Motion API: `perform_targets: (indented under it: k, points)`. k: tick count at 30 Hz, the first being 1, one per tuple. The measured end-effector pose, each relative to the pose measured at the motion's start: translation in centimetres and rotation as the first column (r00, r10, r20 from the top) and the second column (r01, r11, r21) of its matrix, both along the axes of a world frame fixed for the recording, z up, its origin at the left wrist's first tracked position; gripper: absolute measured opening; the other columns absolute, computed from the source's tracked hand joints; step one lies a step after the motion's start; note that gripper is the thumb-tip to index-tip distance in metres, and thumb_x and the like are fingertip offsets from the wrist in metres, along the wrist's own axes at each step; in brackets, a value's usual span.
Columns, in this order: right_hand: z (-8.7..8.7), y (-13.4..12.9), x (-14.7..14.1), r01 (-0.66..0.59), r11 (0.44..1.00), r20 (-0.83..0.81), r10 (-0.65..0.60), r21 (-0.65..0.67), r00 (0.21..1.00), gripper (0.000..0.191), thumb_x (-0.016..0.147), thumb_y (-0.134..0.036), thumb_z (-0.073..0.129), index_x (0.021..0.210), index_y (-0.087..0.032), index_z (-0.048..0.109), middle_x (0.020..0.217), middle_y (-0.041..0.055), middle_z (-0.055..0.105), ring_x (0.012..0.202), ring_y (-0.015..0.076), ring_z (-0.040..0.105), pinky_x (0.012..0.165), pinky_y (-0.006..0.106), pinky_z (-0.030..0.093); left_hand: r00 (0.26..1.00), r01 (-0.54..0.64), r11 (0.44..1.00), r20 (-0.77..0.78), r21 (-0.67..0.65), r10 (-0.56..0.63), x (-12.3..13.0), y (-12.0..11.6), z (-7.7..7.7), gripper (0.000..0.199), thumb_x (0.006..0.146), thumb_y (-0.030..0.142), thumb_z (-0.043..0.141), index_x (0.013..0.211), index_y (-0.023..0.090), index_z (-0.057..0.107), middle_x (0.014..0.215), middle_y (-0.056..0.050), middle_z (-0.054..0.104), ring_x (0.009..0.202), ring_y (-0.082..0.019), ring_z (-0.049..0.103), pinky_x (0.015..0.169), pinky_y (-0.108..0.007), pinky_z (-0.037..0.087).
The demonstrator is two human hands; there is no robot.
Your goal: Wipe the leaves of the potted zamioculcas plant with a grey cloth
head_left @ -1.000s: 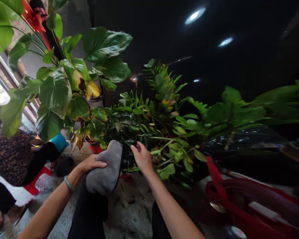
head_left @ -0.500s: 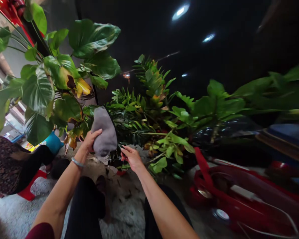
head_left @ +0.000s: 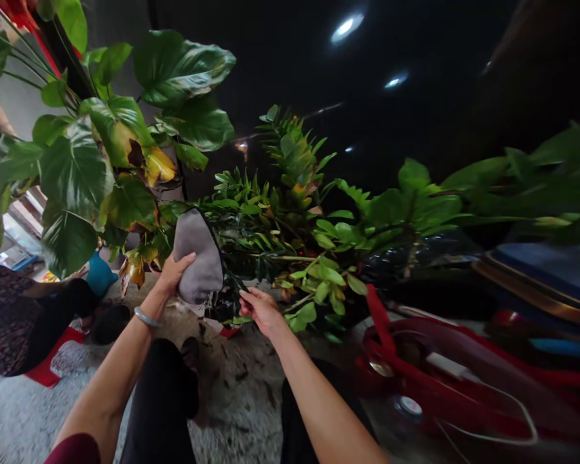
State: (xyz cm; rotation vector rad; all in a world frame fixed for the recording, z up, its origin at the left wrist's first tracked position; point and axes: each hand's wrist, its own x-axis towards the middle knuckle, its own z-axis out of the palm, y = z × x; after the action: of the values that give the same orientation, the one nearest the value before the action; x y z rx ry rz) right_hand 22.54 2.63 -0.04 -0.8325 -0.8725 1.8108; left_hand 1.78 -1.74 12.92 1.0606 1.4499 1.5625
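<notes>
My left hand (head_left: 174, 272) is closed round a grey, soft-looking cloth piece (head_left: 198, 261) with a dark edge, thumb on its face. A pale bangle (head_left: 146, 316) circles that wrist. Just to the right, my right hand (head_left: 261, 308) pinches the tip of a dark narrow leaf (head_left: 232, 278), which runs up beside the cloth toward a leafy plant (head_left: 256, 238). The other end of the leaf is lost among the foliage.
A broad-leaved plant (head_left: 77, 167) with yellowed leaves stands at the left. Behind it, a person (head_left: 9, 322) sits on a red stool (head_left: 53, 357). To the right are a red plastic object (head_left: 444, 374) with a white cord and more foliage (head_left: 415, 200). Bits of debris lie on the floor (head_left: 236, 412).
The cloth and my left hand have shifted slightly left and the view has turned a little. My right hand has moved slightly right, and the dark leaf now shows stretched out from its fingertips.
</notes>
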Motion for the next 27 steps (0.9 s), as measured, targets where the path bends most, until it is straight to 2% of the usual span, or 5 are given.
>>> perform_targets:
  k: [4, 8, 16, 22, 27]
  points:
    - [-0.3, -0.3, 0.1, 0.004, 1.0, 0.051, -0.003, -0.007, 0.999, 0.037, 0.054, -0.038, 0.09, 0.067, -0.02, 0.06, 0.05, -0.0056, 0.059, 0.038, 0.0083, 0.05, 0.04, 0.022, 0.046, 0.975, 0.199, 0.954, -0.05, -0.226, -0.215, 0.4, -2.4, -4.1, 0.053, 0.061, 0.043, 0.089, 0.102, 0.013, 0.074, 0.096, -0.009, 0.078, 0.095, -0.028, 0.071, 0.09, -0.04, 0.055]
    - [-0.7, -0.1, 0.2, -0.012, 0.999, 0.035, 0.011, 0.032, 0.999, 0.039, 0.054, -0.04, 0.089, 0.068, -0.019, 0.059, 0.051, -0.0061, 0.058, 0.038, 0.0075, 0.049, 0.04, 0.021, 0.043, 0.876, 0.448, 0.842, -0.04, -0.3, -0.48, 0.9, -4.5, -2.7, 0.051, 0.064, 0.042, 0.089, 0.105, 0.014, 0.077, 0.098, -0.01, 0.078, 0.094, -0.031, 0.071, 0.091, -0.044, 0.054]
    - [-0.3, -0.3, -0.1, 0.025, 0.999, -0.045, -0.027, -0.048, 0.999, 0.046, 0.046, -0.037, 0.089, 0.069, -0.022, 0.052, 0.048, -0.0075, 0.057, 0.036, 0.0078, 0.044, 0.04, 0.023, 0.044, 0.949, 0.178, 0.983, -0.257, -0.035, -0.181, 3.7, 2.2, 0.4, 0.045, 0.082, 0.04, 0.071, 0.118, 0.013, 0.072, 0.109, -0.009, 0.077, 0.102, -0.029, 0.068, 0.09, -0.036, 0.054]
    - [-0.7, -0.4, 0.7, 0.079, 0.99, 0.117, -0.065, -0.118, 0.991, 0.028, 0.053, -0.03, 0.081, 0.063, -0.022, 0.057, 0.044, -0.0048, 0.057, 0.036, 0.01, 0.047, 0.036, 0.022, 0.038, 0.615, 0.606, 0.702, -0.339, -0.374, -0.712, 3.1, -2.1, -1.6, 0.034, 0.077, 0.043, 0.079, 0.103, 0.022, 0.082, 0.096, -0.003, 0.08, 0.093, -0.029, 0.071, 0.081, -0.033, 0.055]
    - [-0.7, -0.3, 1.0, 0.012, 0.999, 0.041, -0.01, -0.05, 0.999, 0.032, 0.055, -0.033, 0.084, 0.064, -0.021, 0.056, 0.048, -0.0057, 0.057, 0.038, 0.008, 0.046, 0.04, 0.021, 0.044, 0.875, 0.442, 0.886, -0.149, -0.14, -0.46, 2.7, -0.4, 2.4, 0.048, 0.074, 0.047, 0.083, 0.107, 0.014, 0.078, 0.099, -0.008, 0.08, 0.092, -0.027, 0.071, 0.085, -0.036, 0.056]
